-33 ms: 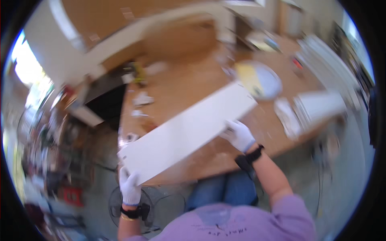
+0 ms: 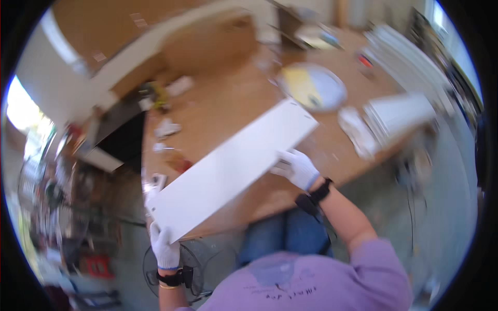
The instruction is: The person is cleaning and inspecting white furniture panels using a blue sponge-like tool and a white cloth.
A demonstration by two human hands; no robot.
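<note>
A long white panel (image 2: 236, 166) is held between my two gloved hands, slanting from lower left up to upper right over the wooden table. Small dark marks or holes show near its ends. My left hand (image 2: 165, 248) closes on the panel's near left corner. Along the near long edge, right of the middle, my right hand (image 2: 295, 168) grips the board, with the fingertips partly tucked at the edge. Both hands wear white knit gloves, and a dark strap with a small device sits on each wrist.
The brown table (image 2: 218, 124) carries a round tray, half yellow and half pale (image 2: 334, 90), beyond the panel's far end. A stack of white panels (image 2: 402, 116) and a white cloth-like bundle (image 2: 358, 132) lie at right. A fan (image 2: 194, 272) stands on the floor by my left arm.
The view has shifted, so the table and its things sit further left and higher. The panel stays in both hands at nearly the same slant.
</note>
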